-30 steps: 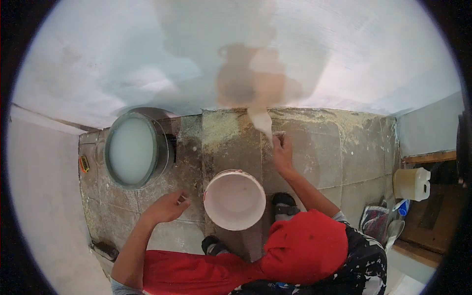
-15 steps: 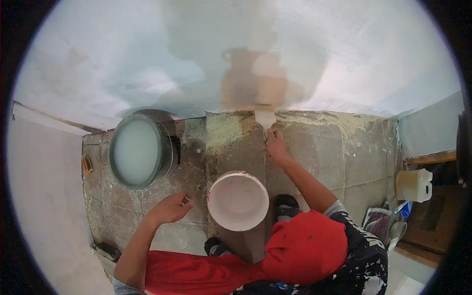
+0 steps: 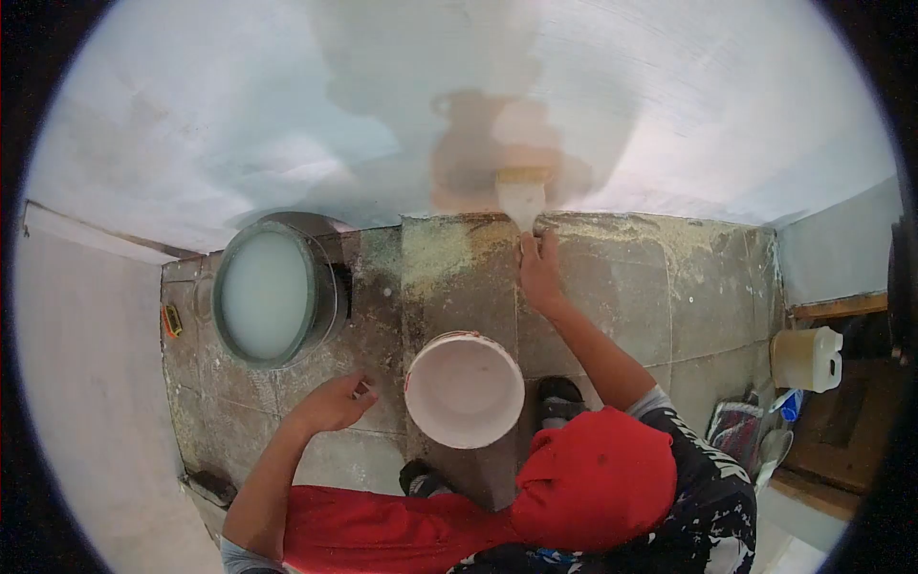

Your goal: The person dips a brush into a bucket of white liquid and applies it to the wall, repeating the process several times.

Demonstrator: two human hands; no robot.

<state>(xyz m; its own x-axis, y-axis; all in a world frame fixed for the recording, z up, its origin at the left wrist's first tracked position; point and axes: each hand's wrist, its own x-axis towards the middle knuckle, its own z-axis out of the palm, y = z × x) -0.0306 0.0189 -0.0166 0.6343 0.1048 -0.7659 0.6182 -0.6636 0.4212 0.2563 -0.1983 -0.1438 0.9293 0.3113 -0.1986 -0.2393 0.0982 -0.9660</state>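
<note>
A wide, pale brush rests with its bristles against the lower part of the white wall. My right hand is closed around its handle, just above the floor's back edge. My left hand hangs over the floor at the left, loosely curled with a gap between thumb and fingers, and holds nothing I can see. Between my hands stands a white bucket with a whitish inside. Further left is a large dark tub of milky liquid.
On the right stand a yellowish jerrycan and a patterned cloth, near a wooden panel. A small yellow-red packet lies by the left wall. Pale splatter marks the tiled floor. My feet are behind the white bucket.
My right hand has moved the brush up the wall, away from the floor edge, and the brush's face shows more. My left hand and the buckets stay about where they were.
</note>
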